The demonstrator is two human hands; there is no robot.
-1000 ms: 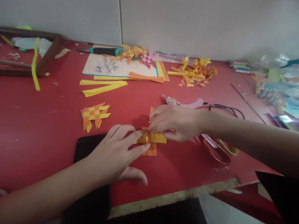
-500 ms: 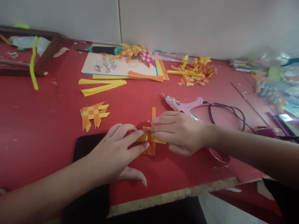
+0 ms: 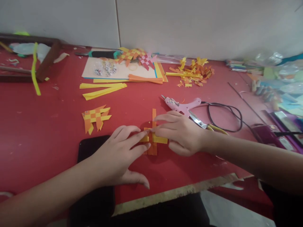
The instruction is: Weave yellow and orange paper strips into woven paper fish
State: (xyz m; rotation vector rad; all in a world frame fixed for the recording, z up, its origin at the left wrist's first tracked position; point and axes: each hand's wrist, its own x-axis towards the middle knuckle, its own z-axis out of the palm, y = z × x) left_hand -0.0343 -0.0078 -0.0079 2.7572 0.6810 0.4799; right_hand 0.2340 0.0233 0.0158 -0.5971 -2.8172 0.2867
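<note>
Orange and yellow paper strips lie crossed on the red table between my two hands. One orange strip sticks up past the others, away from me. My left hand reaches in from the left with fingers spread, its fingertips pressing the strips and its thumb stretched apart on the table. From the right comes my right hand, fingers stretched out and fingertips on the strips near the left index finger. The fingers cover part of the crossing. Left of the strips lies a woven orange and yellow paper fish.
A pink glue gun and scissors lie beyond my right hand. A black phone is under my left wrist. Farther back are yellow strips, paper scraps, a cutter and a wooden frame.
The view has shifted slightly. My right wrist has moved a little, showing more of the scissors. Both hands stay on the paper strips, which look much the same.
</note>
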